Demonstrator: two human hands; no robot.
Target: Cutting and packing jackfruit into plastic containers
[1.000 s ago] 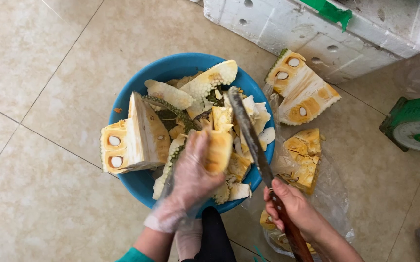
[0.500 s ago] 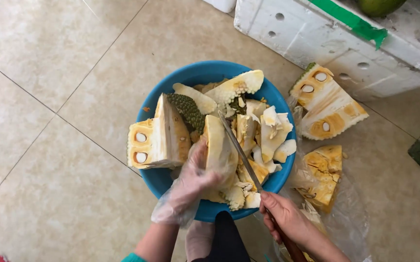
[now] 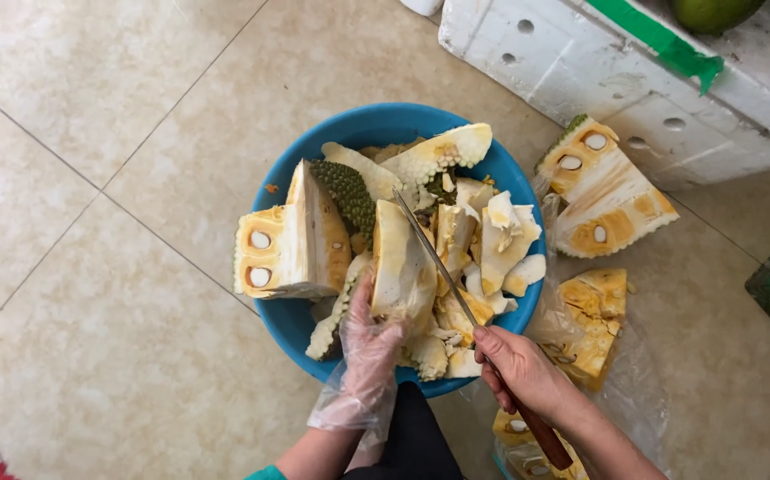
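Over the blue basin (image 3: 296, 329), your gloved left hand (image 3: 369, 342) is clamping a jackfruit piece (image 3: 400, 267) you have tipped upright; your right hand (image 3: 518, 364), closed around the knife (image 3: 456, 293), has slid its blade against the piece, so cutting is continuing.

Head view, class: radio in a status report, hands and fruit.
Left hand gloved, holding jackfruit piece. Right hand gripping knife, blade against piece. Over blue basin.

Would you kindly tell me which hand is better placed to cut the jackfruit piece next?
Right hand: it holds the knife against the jackfruit piece, which the gloved left hand steadies.
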